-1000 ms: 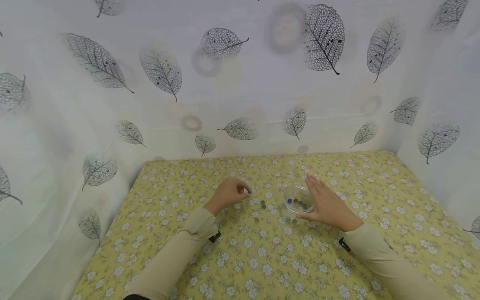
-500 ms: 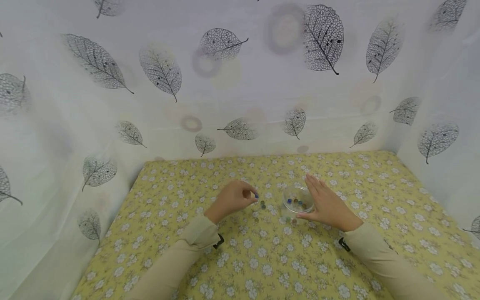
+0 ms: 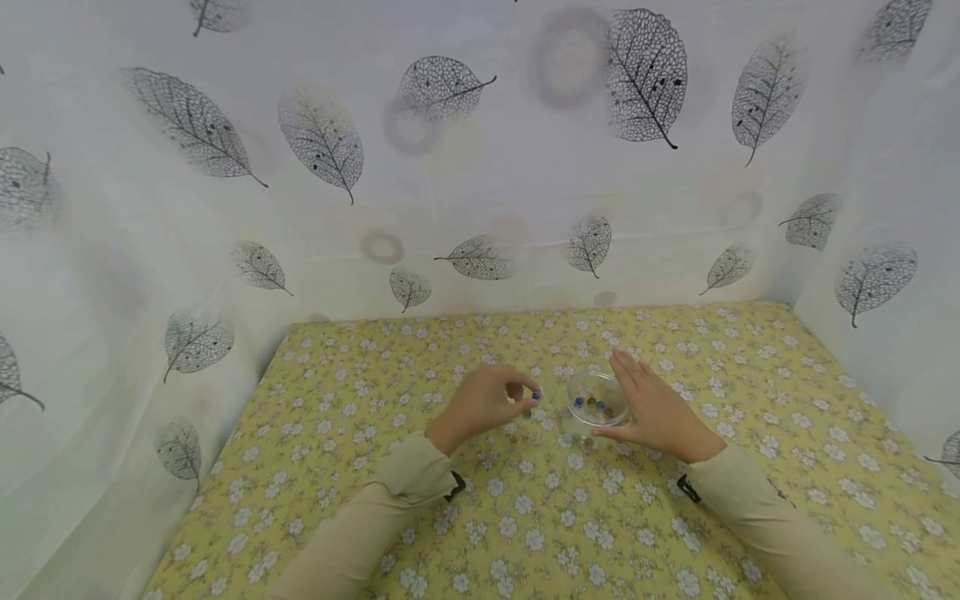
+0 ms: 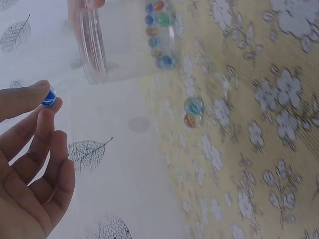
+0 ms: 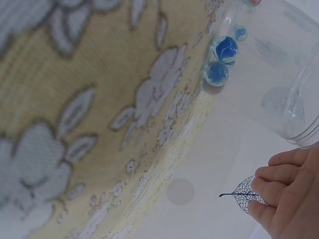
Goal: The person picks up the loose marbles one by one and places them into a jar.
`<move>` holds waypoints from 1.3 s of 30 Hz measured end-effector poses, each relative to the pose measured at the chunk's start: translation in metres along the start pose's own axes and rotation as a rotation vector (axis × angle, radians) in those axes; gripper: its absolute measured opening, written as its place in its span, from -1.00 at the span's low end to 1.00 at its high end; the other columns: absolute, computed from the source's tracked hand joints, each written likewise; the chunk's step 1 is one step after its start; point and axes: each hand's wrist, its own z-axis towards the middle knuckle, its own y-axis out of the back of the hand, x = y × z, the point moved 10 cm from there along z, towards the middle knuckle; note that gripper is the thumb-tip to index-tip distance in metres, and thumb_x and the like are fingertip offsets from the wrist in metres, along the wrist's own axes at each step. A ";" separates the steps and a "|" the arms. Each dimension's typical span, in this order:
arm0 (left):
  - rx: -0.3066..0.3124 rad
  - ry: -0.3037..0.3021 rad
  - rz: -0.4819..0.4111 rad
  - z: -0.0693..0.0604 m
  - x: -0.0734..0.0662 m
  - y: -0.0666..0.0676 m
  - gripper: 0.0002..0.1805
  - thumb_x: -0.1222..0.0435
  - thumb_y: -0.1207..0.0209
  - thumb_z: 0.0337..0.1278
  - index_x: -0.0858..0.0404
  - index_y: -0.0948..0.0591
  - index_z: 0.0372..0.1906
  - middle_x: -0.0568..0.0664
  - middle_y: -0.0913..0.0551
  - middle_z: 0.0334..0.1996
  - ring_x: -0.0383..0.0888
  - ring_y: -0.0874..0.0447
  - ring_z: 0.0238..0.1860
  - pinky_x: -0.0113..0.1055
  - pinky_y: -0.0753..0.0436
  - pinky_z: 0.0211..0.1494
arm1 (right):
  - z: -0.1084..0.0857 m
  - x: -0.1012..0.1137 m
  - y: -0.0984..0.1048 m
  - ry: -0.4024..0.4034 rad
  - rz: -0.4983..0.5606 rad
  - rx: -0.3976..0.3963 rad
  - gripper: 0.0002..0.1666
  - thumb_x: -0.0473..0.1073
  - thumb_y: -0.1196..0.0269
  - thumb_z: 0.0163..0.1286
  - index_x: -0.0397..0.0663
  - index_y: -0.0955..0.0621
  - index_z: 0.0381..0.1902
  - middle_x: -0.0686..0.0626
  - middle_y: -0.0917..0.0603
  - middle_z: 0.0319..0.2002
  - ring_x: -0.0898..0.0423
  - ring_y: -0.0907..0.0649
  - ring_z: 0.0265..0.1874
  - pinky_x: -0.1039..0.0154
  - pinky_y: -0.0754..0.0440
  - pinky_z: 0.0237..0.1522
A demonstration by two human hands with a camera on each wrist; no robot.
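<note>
My left hand (image 3: 483,402) pinches a blue swirled glass marble (image 4: 49,96) between thumb and forefinger, just left of a clear jar (image 3: 572,417). The left wrist view shows its other fingers loosely bent. The jar stands upright without a lid, and several blue, green and orange marbles (image 4: 165,60) lie on its bottom. My right hand (image 3: 660,412) holds the jar from the right, thumb on the near side and fingers on the far side. Beside the jar, a teal marble (image 4: 194,105) and an orange one (image 4: 190,121) touch on the cloth; the left hand partly hides this spot in the head view.
A yellow cloth (image 3: 525,533) with white flowers covers the table. Pale sheeting (image 3: 480,183) printed with leaves rises behind and along both sides. A faint clear marble (image 4: 218,85) lies close to the loose pair.
My left hand has moved right toward the jar with the blue marble pinched in it, passing over the loose marbles. The right hand and the jar have stayed in place.
</note>
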 end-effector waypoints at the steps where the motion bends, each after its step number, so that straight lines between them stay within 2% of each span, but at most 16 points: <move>1: -0.001 -0.006 0.000 0.001 -0.003 -0.001 -0.84 0.15 -0.29 0.09 0.04 -0.73 -0.22 -0.21 -0.61 -0.53 -0.36 -0.47 -0.49 -0.48 -0.50 -0.37 | 0.000 0.000 0.000 0.000 -0.002 -0.001 0.37 0.47 -0.26 0.02 -0.35 0.00 0.44 -0.35 -0.03 0.45 -0.28 -0.12 0.42 -0.18 -0.09 0.39; 9: -0.011 -0.062 -0.006 0.011 -0.022 -0.010 -0.81 0.11 -0.28 0.10 0.06 -0.73 -0.20 -0.21 -0.59 -0.56 -0.39 -0.46 -0.51 -0.52 -0.48 -0.39 | 0.000 0.000 0.001 0.009 -0.002 -0.018 0.37 0.46 -0.26 0.01 -0.37 -0.01 0.43 -0.36 -0.05 0.44 -0.29 -0.14 0.40 -0.20 -0.11 0.37; 17: -0.038 -0.118 0.004 0.020 -0.030 -0.015 -0.80 0.13 -0.29 0.09 0.10 -0.74 -0.21 -0.20 -0.61 -0.58 -0.40 -0.45 -0.55 -0.57 -0.47 -0.41 | 0.000 -0.001 0.001 0.009 -0.003 -0.017 0.37 0.47 -0.25 0.01 -0.36 -0.01 0.44 -0.35 -0.04 0.44 -0.28 -0.13 0.41 -0.19 -0.11 0.38; 24: -0.039 -0.110 0.006 0.024 -0.032 -0.021 -0.79 0.13 -0.28 0.10 0.11 -0.73 -0.20 -0.19 -0.61 -0.58 -0.39 -0.46 -0.55 -0.56 -0.48 -0.39 | 0.000 -0.002 0.000 0.001 0.004 0.008 0.36 0.48 -0.24 0.03 -0.36 0.01 0.44 -0.34 -0.01 0.45 -0.27 -0.11 0.42 -0.17 -0.09 0.39; 34: -0.038 -0.066 -0.013 0.031 -0.026 -0.033 -0.83 0.16 -0.29 0.09 0.10 -0.73 -0.22 -0.22 -0.57 -0.63 -0.42 -0.41 -0.61 -0.60 -0.43 -0.47 | 0.000 -0.002 -0.001 -0.001 0.003 0.018 0.37 0.48 -0.23 0.03 -0.36 0.01 0.44 -0.34 0.00 0.45 -0.28 -0.11 0.42 -0.18 -0.08 0.39; 39: -0.017 -0.041 -0.020 0.033 -0.023 -0.037 -0.82 0.15 -0.27 0.11 0.10 -0.73 -0.21 -0.21 -0.58 -0.63 -0.41 -0.41 -0.63 -0.60 -0.41 -0.50 | 0.000 -0.002 -0.001 0.004 0.000 0.010 0.37 0.49 -0.23 0.02 -0.36 0.01 0.44 -0.35 -0.01 0.45 -0.29 -0.11 0.42 -0.18 -0.09 0.39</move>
